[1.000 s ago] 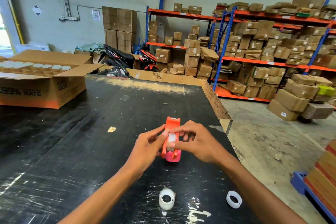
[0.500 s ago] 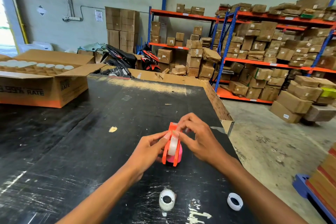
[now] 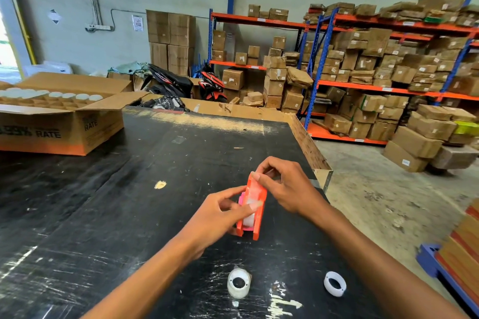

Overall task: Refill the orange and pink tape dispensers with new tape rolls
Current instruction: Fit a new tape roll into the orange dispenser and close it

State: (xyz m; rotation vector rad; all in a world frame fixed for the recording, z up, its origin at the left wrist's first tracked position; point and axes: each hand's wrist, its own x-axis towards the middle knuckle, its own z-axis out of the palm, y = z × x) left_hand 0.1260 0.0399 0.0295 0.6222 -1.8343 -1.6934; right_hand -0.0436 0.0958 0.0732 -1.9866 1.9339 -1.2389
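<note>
An orange tape dispenser (image 3: 259, 212) stands on the black table (image 3: 129, 202) with a clear tape roll seated inside it. A pink dispenser (image 3: 241, 198) shows just behind its left side, mostly hidden. My left hand (image 3: 217, 212) grips the orange dispenser's left side, thumb pressed on the roll. My right hand (image 3: 285, 186) pinches the dispenser's far top end, where a strip of tape lies. A white tape roll (image 3: 238, 283) lies on the table near me. An empty white core ring (image 3: 335, 283) lies to its right.
An open cardboard box (image 3: 62, 127) with white lids in dividers sits at the table's far left. The table's right edge (image 3: 311, 153) drops to a concrete floor. Shelving racks (image 3: 375, 59) full of boxes stand beyond. A blue pallet (image 3: 430, 256) is at the lower right.
The orange dispenser has tilted and shifted slightly. My right fingers moved up from the roll to the dispenser's far top end, drawing tape along it. My left thumb now presses the roll.
</note>
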